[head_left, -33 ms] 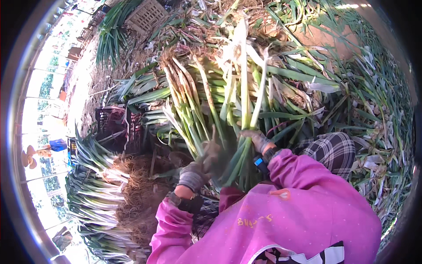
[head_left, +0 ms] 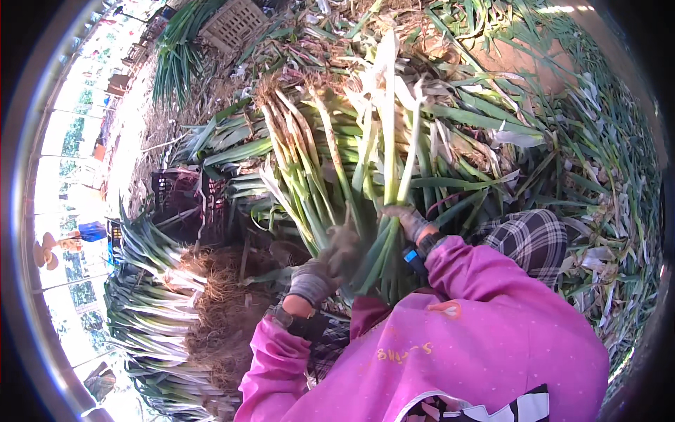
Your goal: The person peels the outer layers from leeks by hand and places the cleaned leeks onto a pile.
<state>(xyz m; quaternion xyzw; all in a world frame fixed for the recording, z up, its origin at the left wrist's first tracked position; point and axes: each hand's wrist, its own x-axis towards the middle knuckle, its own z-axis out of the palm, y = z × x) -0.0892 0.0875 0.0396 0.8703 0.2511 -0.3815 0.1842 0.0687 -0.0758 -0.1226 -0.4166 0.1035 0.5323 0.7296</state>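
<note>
Two gloved hands, my left hand (head_left: 325,264) and right hand (head_left: 408,219), clasp the leek bundle (head_left: 337,176) at centre frame (stalks gathered upright, kept together).

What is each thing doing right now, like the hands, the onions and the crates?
left hand: gloved, blurred, at the bunch's stalks
right hand: gloved, closed around stalks
bunch of green onions: held upright, roots up
stacked green onions: lying flat, roots together
dark crate: standing by the pile
pale crate: lying among leaves
</note>
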